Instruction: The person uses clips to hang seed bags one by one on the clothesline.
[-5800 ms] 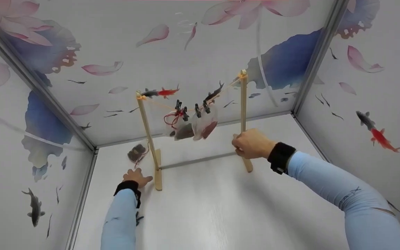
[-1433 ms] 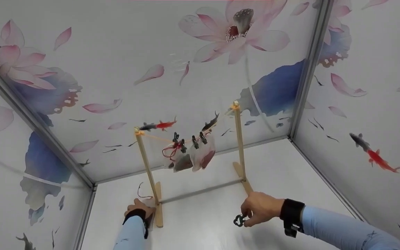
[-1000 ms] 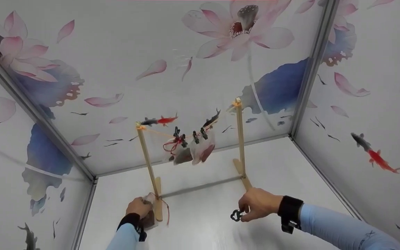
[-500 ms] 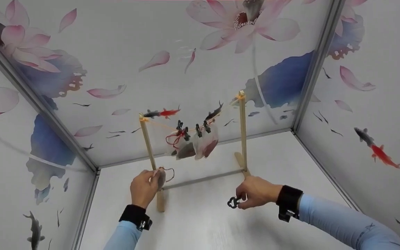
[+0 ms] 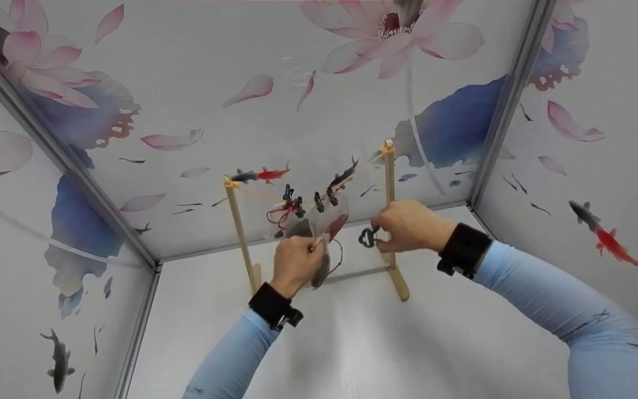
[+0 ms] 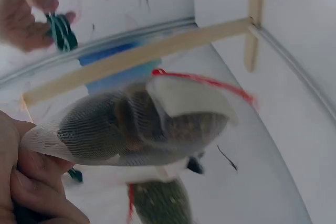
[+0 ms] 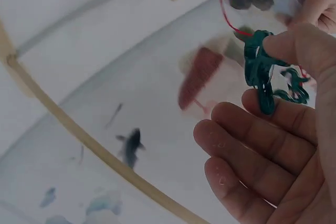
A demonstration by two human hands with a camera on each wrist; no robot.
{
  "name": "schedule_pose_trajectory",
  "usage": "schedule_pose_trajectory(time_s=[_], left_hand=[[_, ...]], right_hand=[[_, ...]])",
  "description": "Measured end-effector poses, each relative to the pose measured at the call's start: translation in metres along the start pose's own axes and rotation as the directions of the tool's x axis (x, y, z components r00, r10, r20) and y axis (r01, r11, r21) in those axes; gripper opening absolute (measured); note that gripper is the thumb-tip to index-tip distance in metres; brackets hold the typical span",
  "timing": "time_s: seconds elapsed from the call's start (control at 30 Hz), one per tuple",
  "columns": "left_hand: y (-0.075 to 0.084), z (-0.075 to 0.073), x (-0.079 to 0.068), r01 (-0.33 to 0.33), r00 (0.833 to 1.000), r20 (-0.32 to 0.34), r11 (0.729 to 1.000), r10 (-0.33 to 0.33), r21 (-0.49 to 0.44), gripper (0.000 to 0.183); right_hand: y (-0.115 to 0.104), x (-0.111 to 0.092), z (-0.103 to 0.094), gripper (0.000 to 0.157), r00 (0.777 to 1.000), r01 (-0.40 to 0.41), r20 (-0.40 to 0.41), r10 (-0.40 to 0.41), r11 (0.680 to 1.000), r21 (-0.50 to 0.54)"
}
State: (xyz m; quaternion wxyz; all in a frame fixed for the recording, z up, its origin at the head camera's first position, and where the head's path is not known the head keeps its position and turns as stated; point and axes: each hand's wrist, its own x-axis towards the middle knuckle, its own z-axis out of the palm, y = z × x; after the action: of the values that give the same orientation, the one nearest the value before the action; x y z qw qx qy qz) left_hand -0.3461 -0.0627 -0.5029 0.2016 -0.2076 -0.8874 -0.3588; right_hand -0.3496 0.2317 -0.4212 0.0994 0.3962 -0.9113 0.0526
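Observation:
My left hand [image 5: 297, 260] pinches a gathered end of a sheer mesh sachet [image 6: 142, 124], which holds dark contents and trails a red cord [image 6: 210, 81]. In the head view this sachet overlaps the hanging ones. My right hand [image 5: 410, 224] pinches a dark green clip [image 7: 257, 64] between thumb and index finger, with the other fingers extended. An orange line [image 5: 255, 192] runs between two wooden posts. From it hang two pouches, one with reddish contents [image 5: 336, 221] and one greyish [image 5: 298, 227], held by several dark clips [image 5: 319, 203].
The left post [image 5: 236, 227] and right post [image 5: 390, 177] stand on wooden feet [image 5: 401, 285] upon a white table [image 5: 363, 343]. Panels printed with lotus flowers and fish enclose the table at the back and sides, with grey metal edging [image 5: 496, 116] at the corners.
My left hand has taken the sachet from the table beside the left post, lifted it and carried it right to the hanging pouches. My right hand, now with a clip, has risen toward the line.

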Motion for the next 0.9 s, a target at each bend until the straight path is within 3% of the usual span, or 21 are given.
schedule_pose_trajectory(time_s=[0.13, 0.23, 0.33, 0.5, 0.7, 0.9], left_hand=[[0.029, 0.025, 0.027, 0.020, 0.999, 0.027, 0.996, -0.018, -0.093, 0.048], [0.044, 0.041, 0.043, 0.023, 0.998, -0.047, 0.995, -0.028, -0.097, 0.049], [0.054, 0.052, 0.058, 0.034, 0.987, -0.153, 0.997, -0.044, -0.064, 0.053], [0.062, 0.057, 0.077, 0.099, 0.968, -0.228, 0.995, -0.101, -0.023, 0.051], [0.063, 0.056, 0.089, 0.166, 0.957, -0.224, 0.981, -0.184, -0.096, 0.041], [0.061, 0.057, 0.094, 0.200, 0.950, -0.234, 0.978, -0.209, -0.062, 0.043]], right_hand=[[0.008, 0.022, -0.039, 0.026, 0.997, -0.065, -0.058, 0.058, 0.991, -0.120], [0.012, 0.034, -0.056, 0.029, 0.990, -0.096, -0.122, 0.072, 0.976, -0.198], [0.013, 0.044, -0.064, 0.028, 0.985, -0.095, -0.164, 0.050, 0.956, -0.277], [0.015, 0.056, -0.069, 0.011, 0.988, -0.100, -0.145, 0.043, 0.906, -0.412], [0.020, 0.065, -0.075, 0.024, 0.992, -0.118, -0.103, 0.078, 0.872, -0.475], [0.019, 0.075, -0.073, 0.032, 0.997, -0.076, -0.060, 0.054, 0.871, -0.485]])
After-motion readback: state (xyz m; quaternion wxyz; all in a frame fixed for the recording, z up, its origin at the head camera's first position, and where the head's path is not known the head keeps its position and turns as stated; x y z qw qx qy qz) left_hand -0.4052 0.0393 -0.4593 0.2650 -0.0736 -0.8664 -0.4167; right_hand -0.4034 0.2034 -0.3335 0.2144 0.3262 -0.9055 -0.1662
